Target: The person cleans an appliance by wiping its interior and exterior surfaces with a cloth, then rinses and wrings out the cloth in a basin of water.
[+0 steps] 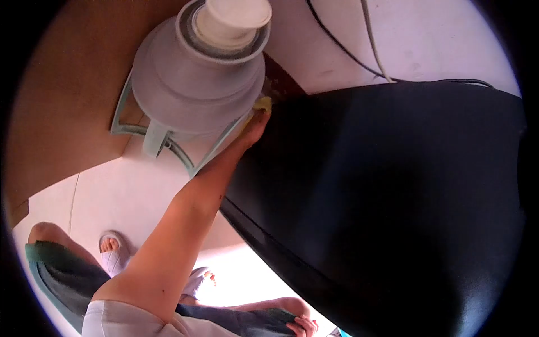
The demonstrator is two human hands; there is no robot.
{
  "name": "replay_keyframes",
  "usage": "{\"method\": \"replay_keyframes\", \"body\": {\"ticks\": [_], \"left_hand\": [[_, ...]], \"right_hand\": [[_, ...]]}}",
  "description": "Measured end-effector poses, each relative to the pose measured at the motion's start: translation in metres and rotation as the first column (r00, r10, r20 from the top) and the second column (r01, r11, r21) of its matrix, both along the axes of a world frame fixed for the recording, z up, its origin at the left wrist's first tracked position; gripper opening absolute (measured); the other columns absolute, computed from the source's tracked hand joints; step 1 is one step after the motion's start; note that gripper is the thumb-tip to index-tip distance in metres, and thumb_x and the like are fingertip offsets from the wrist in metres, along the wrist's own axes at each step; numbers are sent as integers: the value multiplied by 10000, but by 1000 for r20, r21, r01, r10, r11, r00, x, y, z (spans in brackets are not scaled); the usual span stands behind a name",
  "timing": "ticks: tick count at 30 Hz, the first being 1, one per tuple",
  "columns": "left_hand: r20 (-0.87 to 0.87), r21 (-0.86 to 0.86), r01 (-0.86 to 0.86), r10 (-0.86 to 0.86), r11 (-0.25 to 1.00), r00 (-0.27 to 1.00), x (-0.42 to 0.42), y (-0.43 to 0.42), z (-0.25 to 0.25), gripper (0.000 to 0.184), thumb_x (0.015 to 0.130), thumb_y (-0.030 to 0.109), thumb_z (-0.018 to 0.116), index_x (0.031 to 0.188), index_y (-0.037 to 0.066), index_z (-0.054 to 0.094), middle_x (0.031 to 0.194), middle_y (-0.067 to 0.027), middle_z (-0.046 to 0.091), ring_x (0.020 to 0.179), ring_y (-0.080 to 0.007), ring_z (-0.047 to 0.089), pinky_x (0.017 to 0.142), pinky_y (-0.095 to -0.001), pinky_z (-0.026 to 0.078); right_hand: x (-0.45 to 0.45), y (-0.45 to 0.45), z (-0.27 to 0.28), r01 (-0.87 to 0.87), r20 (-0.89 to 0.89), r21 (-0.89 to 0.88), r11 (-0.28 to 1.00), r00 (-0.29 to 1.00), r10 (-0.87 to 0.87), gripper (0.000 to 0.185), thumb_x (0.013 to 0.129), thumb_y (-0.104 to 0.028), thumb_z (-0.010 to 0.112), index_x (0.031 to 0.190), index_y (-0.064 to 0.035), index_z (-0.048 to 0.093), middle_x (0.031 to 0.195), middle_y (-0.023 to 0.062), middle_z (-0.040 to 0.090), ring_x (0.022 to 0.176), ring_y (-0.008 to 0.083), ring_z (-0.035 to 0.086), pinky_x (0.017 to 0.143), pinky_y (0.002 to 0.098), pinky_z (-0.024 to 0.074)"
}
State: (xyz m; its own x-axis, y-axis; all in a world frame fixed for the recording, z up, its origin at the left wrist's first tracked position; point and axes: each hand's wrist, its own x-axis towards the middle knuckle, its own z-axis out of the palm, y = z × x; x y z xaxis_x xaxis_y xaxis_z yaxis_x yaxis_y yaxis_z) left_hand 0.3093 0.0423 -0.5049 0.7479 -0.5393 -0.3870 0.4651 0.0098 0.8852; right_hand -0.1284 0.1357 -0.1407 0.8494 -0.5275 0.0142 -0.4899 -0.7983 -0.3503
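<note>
My left hand (pixel 257 127) reaches far forward and is closed on a yellow cloth (pixel 262 104), only part of which shows. It is in the narrow gap between a grey, flask-like container (pixel 196 84) and a large black surface (pixel 382 185). The container has a round white lid (pixel 233 22) and a pale green handle or frame (pixel 193 160) at its lower side. What the cloth touches is hidden. At the bottom edge, my right hand (pixel 306 326) rests on my right knee, fingers lying over the dark shorts.
A brown wooden panel (pixel 67 106) rises on the left. Dark cables (pixel 359 62) run along the white wall (pixel 449 39) behind the black surface. Below are the pale floor (pixel 129 191), my sandalled foot (pixel 114 250) and my knees.
</note>
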Motion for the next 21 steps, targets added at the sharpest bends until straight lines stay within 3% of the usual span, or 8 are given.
{"method": "replay_keyframes", "body": {"ticks": [3,6,8,9,12,13,16,21], "left_hand": [[66,-22,29,-28,999,997,-14,17,2,726,939,525,245,1429,11,90,1493,-134,126,1375,-243,123,1107,-317,106],[61,-43,-92,95,995,994,-50,35,3,608,962,441,245,1400,20,229,1460,-151,238,1356,-275,202,1103,-317,139],[158,67,-51,40,996,987,-73,61,12,588,963,437,240,1368,14,289,1405,-181,323,1316,-312,274,1084,-343,197],[201,119,-30,6,992,980,-86,75,20,581,963,435,238,1352,11,318,1377,-196,366,1296,-330,309,1074,-355,226],[154,332,165,-225,929,962,-114,115,39,543,962,420,249,1289,12,393,1271,-234,459,1207,-379,395,1020,-402,299],[242,339,68,-156,938,958,-128,124,43,478,958,400,278,1220,39,449,1143,-257,525,1098,-414,455,944,-451,353],[149,396,266,-347,879,926,-143,148,42,510,964,416,290,1186,2,489,1169,-246,515,1130,-399,448,967,-407,340],[216,407,310,-420,859,881,-168,182,40,419,963,365,316,915,0,515,936,-236,544,921,-394,500,845,-455,377]], "right_hand": [[-3,8,0,57,18,23,998,998,-58,620,946,-468,291,836,21,656,971,175,611,985,322,537,917,472,349],[-11,4,-5,46,49,10,999,998,-46,643,944,-489,280,826,15,661,982,173,614,1000,331,533,933,482,344],[4,0,-10,0,109,-103,995,994,11,546,916,-413,263,746,-49,633,887,122,618,878,272,567,909,454,346],[-1,-2,-6,14,8,-103,995,1000,-13,549,915,-417,271,722,-38,619,870,125,608,876,272,555,912,458,341],[-3,-11,-11,-43,83,-100,994,995,52,548,928,-407,274,727,-56,643,863,116,616,895,287,568,876,436,365],[-5,-15,-14,-28,85,-79,996,996,35,547,927,-410,274,729,-55,639,864,114,616,905,291,563,889,443,353],[1,-15,-12,-37,89,-46,998,995,40,543,927,-416,263,765,-56,637,886,104,626,926,297,557,919,461,329],[-6,-12,-15,-59,88,-77,995,994,66,550,936,-400,229,793,-65,640,920,88,644,975,294,567,948,457,321]]}}
